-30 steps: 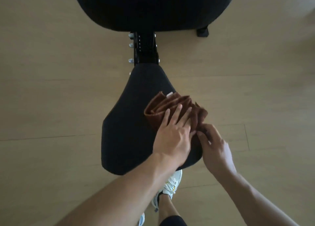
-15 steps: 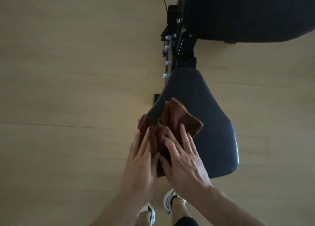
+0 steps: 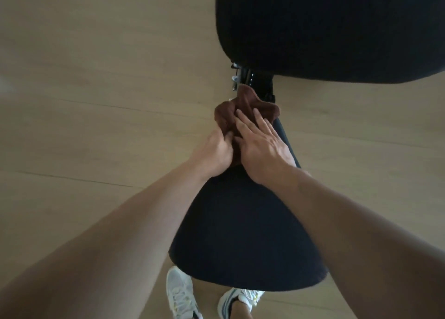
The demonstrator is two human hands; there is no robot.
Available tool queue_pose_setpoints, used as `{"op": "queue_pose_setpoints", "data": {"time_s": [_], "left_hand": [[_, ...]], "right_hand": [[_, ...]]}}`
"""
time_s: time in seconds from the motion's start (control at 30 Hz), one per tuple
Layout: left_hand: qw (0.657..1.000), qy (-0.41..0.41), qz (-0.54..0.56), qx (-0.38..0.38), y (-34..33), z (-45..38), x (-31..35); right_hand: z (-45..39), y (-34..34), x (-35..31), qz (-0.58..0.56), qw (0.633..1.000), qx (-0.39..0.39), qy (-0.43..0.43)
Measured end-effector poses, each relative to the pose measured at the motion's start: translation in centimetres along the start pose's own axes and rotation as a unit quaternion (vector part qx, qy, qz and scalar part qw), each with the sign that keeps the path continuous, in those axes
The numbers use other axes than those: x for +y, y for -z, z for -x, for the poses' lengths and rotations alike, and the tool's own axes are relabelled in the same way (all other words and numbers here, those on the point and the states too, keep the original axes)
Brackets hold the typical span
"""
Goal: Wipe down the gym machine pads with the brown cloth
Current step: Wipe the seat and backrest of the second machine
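Note:
The brown cloth (image 3: 243,107) lies bunched at the narrow far end of the black seat pad (image 3: 243,227). My left hand (image 3: 214,150) grips the cloth's near left edge with curled fingers. My right hand (image 3: 260,143) presses flat on top of the cloth, fingers spread and pointing away from me. A larger black back pad (image 3: 325,27) fills the top right, just beyond the cloth. Part of the cloth is hidden under both hands.
A black metal post with silver bolts (image 3: 250,78) joins the two pads, right behind the cloth. Light wooden floor (image 3: 96,90) surrounds the machine. My two white sneakers (image 3: 180,294) stand at the seat pad's near edge.
Both hands have pushed the cloth from the seat pad's near left side up to its narrow far end. The left hand went from flat to gripping the cloth. The view has moved closer.

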State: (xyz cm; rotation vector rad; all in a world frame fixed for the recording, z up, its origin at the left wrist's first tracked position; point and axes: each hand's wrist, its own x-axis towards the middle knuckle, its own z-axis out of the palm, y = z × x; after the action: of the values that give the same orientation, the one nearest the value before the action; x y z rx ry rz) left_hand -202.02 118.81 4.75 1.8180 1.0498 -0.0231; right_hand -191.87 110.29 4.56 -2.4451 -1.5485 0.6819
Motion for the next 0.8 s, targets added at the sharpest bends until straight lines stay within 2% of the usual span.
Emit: {"op": "queue_pose_setpoints", "data": {"time_s": [0.1,0.2,0.27,0.53,0.67,0.73,0.8], "left_hand": [[0.992,-0.047,-0.113,0.013,-1.9,-1.6,1.6],[0.964,-0.062,-0.26,0.013,-3.8,-2.9,2.8],[0.945,-0.092,-0.313,0.002,-4.5,-2.9,3.4],[0.902,-0.235,-0.351,-0.087,-10.0,2.5,5.0],[0.882,-0.304,-0.343,-0.114,-12.2,8.2,3.9],[0.881,-0.324,-0.325,-0.114,-12.2,11.5,2.7],[0.891,-0.315,-0.309,-0.109,-11.4,15.1,1.0]], "right_hand": [[-0.8,0.7,2.9,-0.042,0.998,0.035,-0.013],[-0.4,1.7,5.6,-0.127,0.989,0.07,-0.042],[0.8,2.3,6.9,-0.189,0.975,0.078,-0.083],[12.1,1.6,9.5,-0.278,0.932,0.086,-0.217],[20.0,0.1,8.1,-0.269,0.916,0.11,-0.277],[23.5,-1.1,6.6,-0.224,0.927,0.139,-0.266],[26.1,-2.8,5.5,-0.137,0.956,0.171,-0.195]]}}
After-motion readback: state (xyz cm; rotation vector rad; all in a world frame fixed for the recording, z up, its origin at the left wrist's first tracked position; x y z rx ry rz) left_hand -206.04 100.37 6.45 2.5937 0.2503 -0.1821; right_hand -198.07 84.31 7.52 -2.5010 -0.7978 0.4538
